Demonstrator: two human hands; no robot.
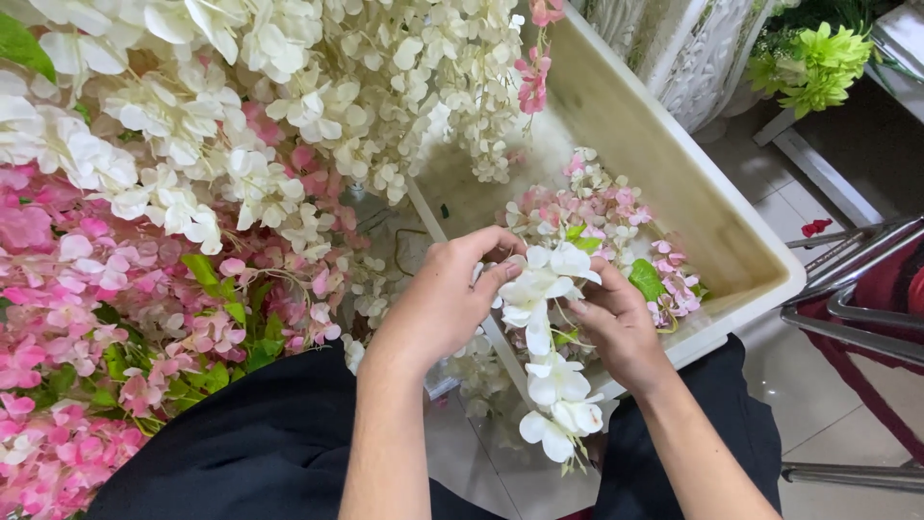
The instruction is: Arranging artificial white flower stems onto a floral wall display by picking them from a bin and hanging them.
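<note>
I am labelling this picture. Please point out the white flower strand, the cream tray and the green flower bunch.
white flower strand (551,289): head view, on the upper white blossoms between the hands.
cream tray (674,178): head view, on its bare right wall.
green flower bunch (818,63): head view, on a green bloom.

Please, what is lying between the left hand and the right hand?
In the head view, a strand of white artificial flowers lies between the left hand and the right hand. Both hands hold it at its upper end, and the rest hangs down between the wrists.

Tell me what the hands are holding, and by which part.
Both the left hand and the right hand grip a white flower garland at its upper end; the rest hangs below.
</note>
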